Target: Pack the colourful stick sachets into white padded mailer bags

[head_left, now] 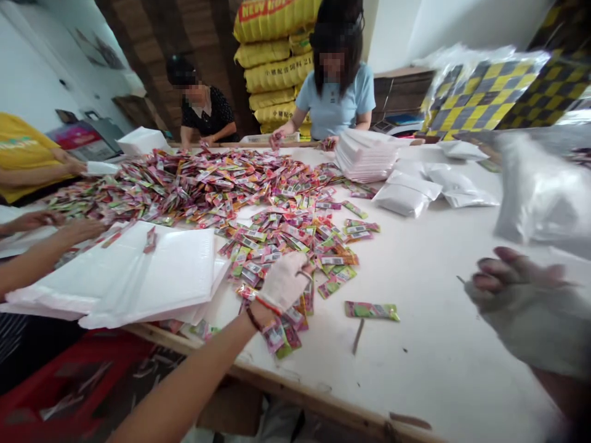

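My left hand (285, 282), in a white glove with bare fingertips, reaches into the near end of a heap of small colourful sachets (207, 184). Its fingers curl down over sachets there, and their tips are partly hidden. My right hand (521, 307), in a greyish glove, is raised at the right and blurred. Its fingers are loosely bent, with the thumb apart and nothing visible between them. Just beyond it a plump white mailer bag (545, 191) is smeared by motion. A single pink and green sachet (372, 311) lies on the white table (429, 271) between my hands.
White padded mailers (152, 264) are stacked at the left, beside a co-worker's hands (78, 231). Another mailer stack (364, 154) and filled mailers (406, 192) lie farther back. Co-workers sit around the far side. A red stool (87, 375) stands below the table edge.
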A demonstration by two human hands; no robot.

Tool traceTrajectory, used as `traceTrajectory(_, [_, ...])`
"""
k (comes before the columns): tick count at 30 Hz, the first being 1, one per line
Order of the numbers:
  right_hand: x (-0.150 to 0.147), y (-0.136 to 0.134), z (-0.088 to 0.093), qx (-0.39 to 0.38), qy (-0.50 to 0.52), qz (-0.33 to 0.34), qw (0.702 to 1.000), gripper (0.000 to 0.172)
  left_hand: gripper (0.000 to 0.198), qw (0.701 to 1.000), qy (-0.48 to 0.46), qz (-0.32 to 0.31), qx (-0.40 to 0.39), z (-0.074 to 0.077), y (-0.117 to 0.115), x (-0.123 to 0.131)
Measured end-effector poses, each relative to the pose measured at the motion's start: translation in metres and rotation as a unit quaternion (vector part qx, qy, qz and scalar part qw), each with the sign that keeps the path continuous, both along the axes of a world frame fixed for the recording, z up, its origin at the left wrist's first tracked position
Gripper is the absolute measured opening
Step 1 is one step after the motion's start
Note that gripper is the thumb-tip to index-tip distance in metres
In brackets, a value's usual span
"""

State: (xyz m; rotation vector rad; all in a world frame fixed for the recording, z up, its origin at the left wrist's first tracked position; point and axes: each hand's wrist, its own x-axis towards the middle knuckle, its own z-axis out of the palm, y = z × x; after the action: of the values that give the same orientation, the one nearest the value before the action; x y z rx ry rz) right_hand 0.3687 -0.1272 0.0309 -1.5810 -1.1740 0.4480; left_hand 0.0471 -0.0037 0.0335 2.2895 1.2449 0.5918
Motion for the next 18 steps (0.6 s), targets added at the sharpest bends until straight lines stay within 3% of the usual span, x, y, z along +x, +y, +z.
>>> traceTrajectory(3, [-0.045,0.035,-0.016,-0.042,0.060,0.096,0.993,0.027,0.014,0.985,0.157,0.014,0.072,0.003,0.026,-0.006])
traceTrajectory(5, [-0.082,0.062,-0.029,-0.073,-0.077,0.240,0.965,0.020,0.014,0.966,0.236,0.007,0.105,-0.005,0.031,0.002])
traceTrajectory(7, [-0.112,0.083,-0.038,-0.084,-0.247,0.333,0.906,0.018,0.014,0.949,0.281,-0.006,0.140,-0.017,0.028,0.011])
traceTrajectory(10, [-0.127,0.094,-0.043,-0.115,-0.426,0.353,0.825,0.014,0.015,0.948,0.259,-0.025,0.184,-0.029,0.022,0.013])
traceTrajectory(12, [-0.122,0.091,-0.042,-0.107,-0.460,0.362,0.804,0.017,0.024,0.963,0.206,-0.006,0.174,-0.026,0.022,0.003])
traceTrajectory(15, [-0.107,0.092,-0.042,-0.079,-0.410,0.339,0.843,0.021,0.033,0.984,0.144,0.055,0.086,-0.005,0.036,-0.024])
traceTrajectory(18, [-0.098,0.112,-0.050,-0.067,-0.362,0.256,0.894,0.029,0.034,0.986,0.154,0.055,0.014,0.012,0.059,-0.048])
